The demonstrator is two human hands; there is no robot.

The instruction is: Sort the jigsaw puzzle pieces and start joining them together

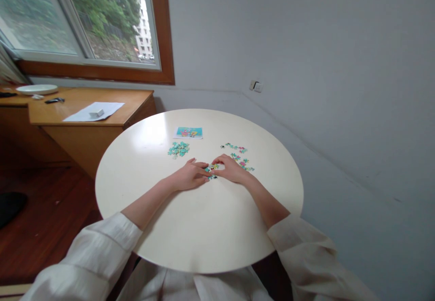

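A small cluster of joined-looking jigsaw puzzle pieces (pixel 212 177) lies on the round white table (pixel 204 228), partly hidden by my hands. My left hand (pixel 190 175) rests flat at its left side, fingers stretched out and touching its edge. From the right, my right hand (pixel 230 169) curves its thumb and fingers around a yellow-and-white puzzle piece (pixel 215 166) at the cluster. Loose teal pieces (pixel 179 149) are heaped beyond my left hand. More loose pieces with pink and green (pixel 242 163) are spread just beyond my right hand.
A picture card (pixel 189 132) with a teal cartoon scene lies toward the table's far side. To the left stands a wooden desk (pixel 136 99) bearing a sheet of paper (pixel 79 113), a small white box (pixel 96 113) and a white plate (pixel 37 89). Walls close in behind and right.
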